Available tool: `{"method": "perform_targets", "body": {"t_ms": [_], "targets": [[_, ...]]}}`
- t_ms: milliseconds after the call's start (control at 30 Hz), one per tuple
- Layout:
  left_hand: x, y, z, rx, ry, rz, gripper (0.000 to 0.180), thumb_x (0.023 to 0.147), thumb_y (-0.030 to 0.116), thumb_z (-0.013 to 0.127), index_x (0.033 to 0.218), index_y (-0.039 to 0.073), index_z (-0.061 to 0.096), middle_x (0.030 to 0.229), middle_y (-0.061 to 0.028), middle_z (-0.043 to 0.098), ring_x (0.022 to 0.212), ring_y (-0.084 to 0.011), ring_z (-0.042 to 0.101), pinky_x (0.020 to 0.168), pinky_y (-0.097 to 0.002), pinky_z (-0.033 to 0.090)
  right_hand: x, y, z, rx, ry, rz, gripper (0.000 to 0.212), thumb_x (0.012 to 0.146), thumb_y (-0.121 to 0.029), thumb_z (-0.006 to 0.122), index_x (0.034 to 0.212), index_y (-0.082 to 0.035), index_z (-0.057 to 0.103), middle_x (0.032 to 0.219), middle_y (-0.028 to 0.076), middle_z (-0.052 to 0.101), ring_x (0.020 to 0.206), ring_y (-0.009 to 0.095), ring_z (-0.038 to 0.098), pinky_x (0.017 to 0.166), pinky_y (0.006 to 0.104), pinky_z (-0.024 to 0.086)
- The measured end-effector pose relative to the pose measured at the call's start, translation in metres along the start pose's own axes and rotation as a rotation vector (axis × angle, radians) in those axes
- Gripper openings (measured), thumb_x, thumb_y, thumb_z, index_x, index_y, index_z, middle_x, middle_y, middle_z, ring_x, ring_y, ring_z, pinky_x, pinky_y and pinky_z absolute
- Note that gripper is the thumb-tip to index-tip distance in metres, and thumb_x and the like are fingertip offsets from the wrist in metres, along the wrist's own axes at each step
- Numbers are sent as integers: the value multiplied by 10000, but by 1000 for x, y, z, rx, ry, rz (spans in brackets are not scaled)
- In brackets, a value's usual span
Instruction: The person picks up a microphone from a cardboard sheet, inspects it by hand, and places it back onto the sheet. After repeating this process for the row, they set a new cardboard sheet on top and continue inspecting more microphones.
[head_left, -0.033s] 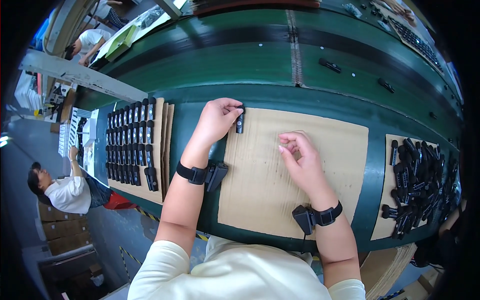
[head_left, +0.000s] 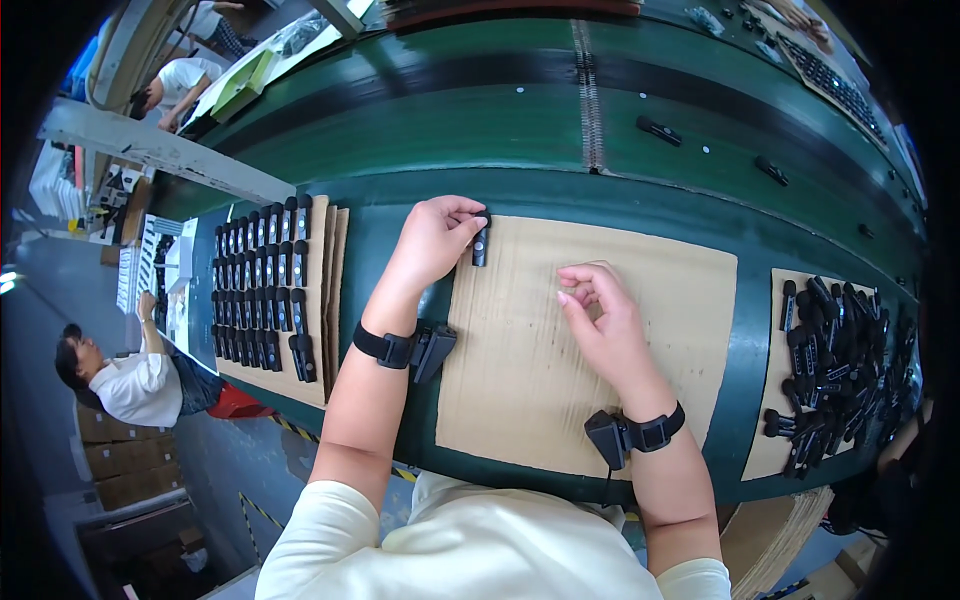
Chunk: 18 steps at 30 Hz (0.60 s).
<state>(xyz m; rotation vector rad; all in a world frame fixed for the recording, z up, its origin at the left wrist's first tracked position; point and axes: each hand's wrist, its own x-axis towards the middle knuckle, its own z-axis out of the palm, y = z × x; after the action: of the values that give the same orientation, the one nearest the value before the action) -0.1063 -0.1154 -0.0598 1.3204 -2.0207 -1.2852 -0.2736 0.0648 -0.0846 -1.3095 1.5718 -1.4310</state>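
At the far left corner of a flat cardboard sheet (head_left: 520, 390), my left hand (head_left: 434, 243) pinches the top end of a small black microphone (head_left: 480, 253). Its lower body shows below my fingers, lying along the sheet's left edge with a small light spot on it; its foam head is mostly hidden. My right hand (head_left: 608, 325) hovers over the middle of the same sheet, fingers loosely curled, thumb apart from them, nothing between. Each wrist wears a black strap with a small black box.
Left stands a cardboard sheet with rows of black microphones (head_left: 265, 265). Right, a jumbled pile of microphones (head_left: 835, 370) lies on another sheet. Beyond runs a green conveyor belt (head_left: 450, 120) carrying scattered microphones (head_left: 660, 130). A person (head_left: 130, 380) in white is at the left, others farther back.
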Motion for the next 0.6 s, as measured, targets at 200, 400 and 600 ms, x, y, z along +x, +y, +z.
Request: {"method": "perform_targets", "body": {"t_ms": [200,400,600], "targets": [[1,-2,-3,48,-33,16,222,899,59,659,1096,-44,655,843,-36,671,687,-64,594,610,-211,499,0,1,1,-8,-4,-6,208,861,25,619,1065,-13,599,983,53,577,808,119,536,747,251,464],[-1,12,-9,80,19,40,250,891,138,690,1074,-29,660,829,-26,662,673,-57,574,595,-212,486,0,2,0,-1,2,-18,210,863,28,616,1067,-15,600,987,48,580,814,119,534,751,248,458],[17,58,-15,139,32,171,252,893,187,692,1041,-16,669,815,-17,655,679,-55,563,592,-211,475,0,2,1,25,14,-8,210,862,28,617,1067,-16,601,986,42,583,819,117,534,762,250,456]]}}
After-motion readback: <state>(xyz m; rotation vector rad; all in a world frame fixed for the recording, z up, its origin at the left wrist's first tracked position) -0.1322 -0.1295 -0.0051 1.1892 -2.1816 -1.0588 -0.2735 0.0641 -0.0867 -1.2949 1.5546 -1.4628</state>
